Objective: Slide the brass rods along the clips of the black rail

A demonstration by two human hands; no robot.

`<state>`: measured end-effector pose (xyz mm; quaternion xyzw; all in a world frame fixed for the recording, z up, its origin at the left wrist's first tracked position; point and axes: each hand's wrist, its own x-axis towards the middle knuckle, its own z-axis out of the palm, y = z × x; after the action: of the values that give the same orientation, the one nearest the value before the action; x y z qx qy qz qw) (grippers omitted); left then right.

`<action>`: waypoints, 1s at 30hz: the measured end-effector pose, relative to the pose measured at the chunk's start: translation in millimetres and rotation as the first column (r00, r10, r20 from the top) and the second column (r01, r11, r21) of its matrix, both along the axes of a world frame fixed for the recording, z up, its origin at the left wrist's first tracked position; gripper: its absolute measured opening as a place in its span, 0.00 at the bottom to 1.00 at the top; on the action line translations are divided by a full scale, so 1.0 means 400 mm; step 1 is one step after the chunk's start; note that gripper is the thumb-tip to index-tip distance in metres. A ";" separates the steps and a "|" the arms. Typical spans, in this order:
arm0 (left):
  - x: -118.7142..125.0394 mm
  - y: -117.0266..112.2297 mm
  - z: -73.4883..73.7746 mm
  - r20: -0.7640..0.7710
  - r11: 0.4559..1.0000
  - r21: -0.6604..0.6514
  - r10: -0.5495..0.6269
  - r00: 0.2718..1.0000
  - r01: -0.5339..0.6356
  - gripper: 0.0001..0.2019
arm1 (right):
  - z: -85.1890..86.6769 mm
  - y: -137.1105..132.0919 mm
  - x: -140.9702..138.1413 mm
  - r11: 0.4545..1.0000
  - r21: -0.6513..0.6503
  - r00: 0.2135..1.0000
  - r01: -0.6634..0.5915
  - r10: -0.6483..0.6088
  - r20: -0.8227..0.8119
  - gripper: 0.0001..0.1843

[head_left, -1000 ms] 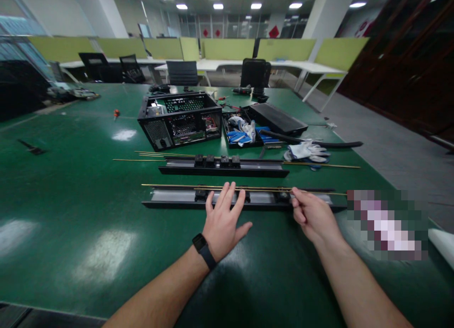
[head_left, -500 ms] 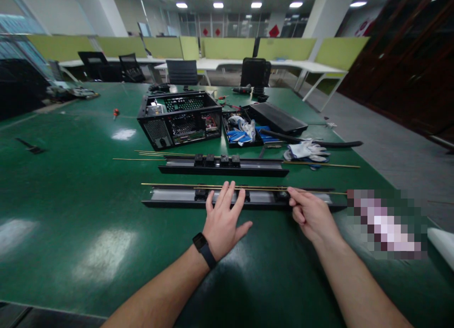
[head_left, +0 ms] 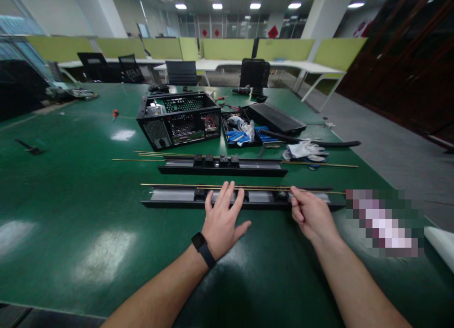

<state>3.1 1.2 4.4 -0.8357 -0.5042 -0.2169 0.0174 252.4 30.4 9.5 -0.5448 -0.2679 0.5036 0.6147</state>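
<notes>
Spread fingers of my left hand (head_left: 223,219) lie over the middle of the nearer black channel (head_left: 177,204), their tips at the thin brass rods (head_left: 170,185) along its far edge. My right hand (head_left: 312,214) pinches a brass rod between thumb and forefinger near the channel's right part. Black blocks (head_left: 200,194) sit inside this channel; one of them is partly covered by my left fingers. Behind it lies a second black channel (head_left: 223,171) with several black blocks (head_left: 209,160) and more brass rods (head_left: 319,164) reaching out past both ends.
An open black computer case (head_left: 180,120) stands behind the channels. Right of it are a tray (head_left: 248,141) with gloves, a black flat panel (head_left: 276,117) and white gloves (head_left: 307,151). A blurred patch (head_left: 383,224) covers something at the right. An orange-handled tool (head_left: 115,113) lies left.
My right hand has shifted very slightly to the right along the rod. My left hand stays spread in the same place over the channel.
</notes>
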 end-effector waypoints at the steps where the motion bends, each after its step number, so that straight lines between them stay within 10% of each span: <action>1: 0.000 0.000 0.000 0.000 1.000 0.000 -0.001 1.000 0.001 0.38 | 0.000 0.000 0.000 1.000 0.002 1.000 -0.001 0.001 -0.001 0.20; 30: -0.002 0.000 -0.002 -0.006 1.000 -0.029 0.003 1.000 -0.003 0.38 | -0.006 0.004 0.003 1.000 -0.010 1.000 0.001 -0.001 0.006 0.20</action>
<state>2.3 1.1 3.7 -0.8358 -0.5084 -0.2072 0.0071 253.4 31.9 6.9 -0.5496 -0.2670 0.5029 0.6113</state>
